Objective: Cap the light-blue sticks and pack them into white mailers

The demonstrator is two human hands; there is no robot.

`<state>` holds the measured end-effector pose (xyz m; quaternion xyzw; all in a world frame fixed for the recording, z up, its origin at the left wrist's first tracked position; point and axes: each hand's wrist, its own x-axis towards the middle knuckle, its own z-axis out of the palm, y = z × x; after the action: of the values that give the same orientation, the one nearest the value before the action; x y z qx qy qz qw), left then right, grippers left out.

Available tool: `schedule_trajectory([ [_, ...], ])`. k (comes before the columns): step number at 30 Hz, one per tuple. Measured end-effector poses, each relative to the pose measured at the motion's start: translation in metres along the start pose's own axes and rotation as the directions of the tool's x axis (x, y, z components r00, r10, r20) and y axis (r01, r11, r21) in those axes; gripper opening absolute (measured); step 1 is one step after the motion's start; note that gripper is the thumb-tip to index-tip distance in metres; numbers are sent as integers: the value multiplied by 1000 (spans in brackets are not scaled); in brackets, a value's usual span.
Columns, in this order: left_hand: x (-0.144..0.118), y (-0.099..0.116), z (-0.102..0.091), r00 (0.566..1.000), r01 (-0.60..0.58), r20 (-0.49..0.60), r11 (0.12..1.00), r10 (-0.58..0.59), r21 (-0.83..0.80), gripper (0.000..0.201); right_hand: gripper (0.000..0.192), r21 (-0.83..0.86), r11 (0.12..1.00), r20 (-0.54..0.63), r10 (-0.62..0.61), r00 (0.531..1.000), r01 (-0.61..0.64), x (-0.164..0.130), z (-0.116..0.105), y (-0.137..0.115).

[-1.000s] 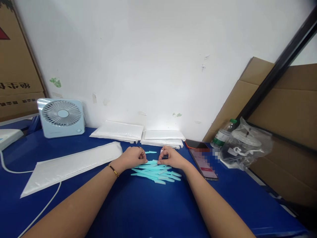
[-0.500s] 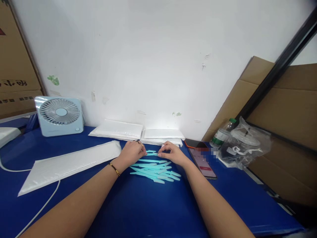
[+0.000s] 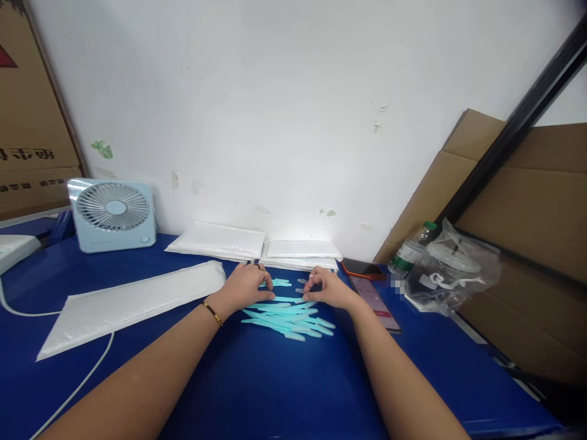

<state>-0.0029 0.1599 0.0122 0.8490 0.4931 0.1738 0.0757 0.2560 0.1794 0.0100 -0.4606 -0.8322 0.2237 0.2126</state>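
Observation:
A loose pile of turquoise eyebrow razors [image 3: 287, 318] with pale tips lies on the blue table between my forearms. My left hand [image 3: 250, 285] is closed, thumb and fingers pinching the left part of one razor [image 3: 290, 300] along the pile's far edge. At that razor's right end, my right hand [image 3: 325, 287] pinches with thumb and index finger. The exact contact is partly hidden by the fingers. Beyond the pile, a few more razors [image 3: 280, 283] lie beside my left fingertips. Small clear pieces, perhaps blade caps [image 3: 301, 282], lie near my right fingers.
White padded envelopes [image 3: 220, 238] are stacked along the wall, and a long one [image 3: 137, 305] lies left. A light-blue fan [image 3: 114, 214] stands back left, with a white cable [image 3: 87, 382] nearer. To the right are phones [image 3: 373, 302], a bottle [image 3: 410, 250] and a bagged cup [image 3: 452, 269].
Both hands have come slightly nearer, from a razor behind the pile to one at its far edge. The earlier razor now lies behind, and clear pieces show by my right fingers.

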Motion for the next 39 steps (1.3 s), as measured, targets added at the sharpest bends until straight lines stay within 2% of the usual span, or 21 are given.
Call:
schedule_trajectory([
  [4, 0, 0, 3, 997, 22, 76, 1000, -22, -5, 17, 21, 33, 999, 56, 11, 998, -13, -1, 3, -3],
  [8, 2, -4, 4, 996, 56, 65, 998, -57, 18, 17, 19, 62, 998, 64, -5, 998, 1, 0, 2, 1],
  [13, 2, -14, -4, 992, 128, -11, 988, -127, 85, 16, 21, 30, 999, -40, 38, 998, -37, 2, -2, 10],
  [16, 0, -12, -13, 989, 148, -16, 987, -148, 64, 25, 21, 11, 1000, -103, 23, 994, -22, 2, 1, 0],
  [18, -3, -6, -19, 989, 139, 43, 990, -140, 33, 30, 19, -11, 1000, -78, -29, 997, 29, 2, 6, -14],
  [22, -9, 5, -26, 972, 120, 207, 993, -113, -22, 22, 16, -77, 993, 41, -90, 995, 93, 1, 21, -42],
  [26, -12, 8, -24, 963, 105, 250, 994, -97, -20, 16, 13, -91, 992, 97, -76, 992, 85, 2, 27, -50],
  [30, -9, 3, -20, 973, 102, 205, 995, -104, 22, 12, 13, -32, 997, 80, -74, 994, 76, 4, 22, -37],
  [35, -4, -6, -16, 983, 173, 47, 984, -175, 47, 18, 17, -55, 997, -74, 58, 996, -62, 0, 2, -15],
  [37, -4, -5, -14, 989, 142, 30, 990, -143, 25, 23, 19, -58, 995, -48, 83, 995, -86, -5, -8, -9],
  [39, -4, -2, -12, 994, 97, 50, 995, -97, 8, 25, 21, -62, 995, 45, 85, 995, -82, -11, -14, -5],
])
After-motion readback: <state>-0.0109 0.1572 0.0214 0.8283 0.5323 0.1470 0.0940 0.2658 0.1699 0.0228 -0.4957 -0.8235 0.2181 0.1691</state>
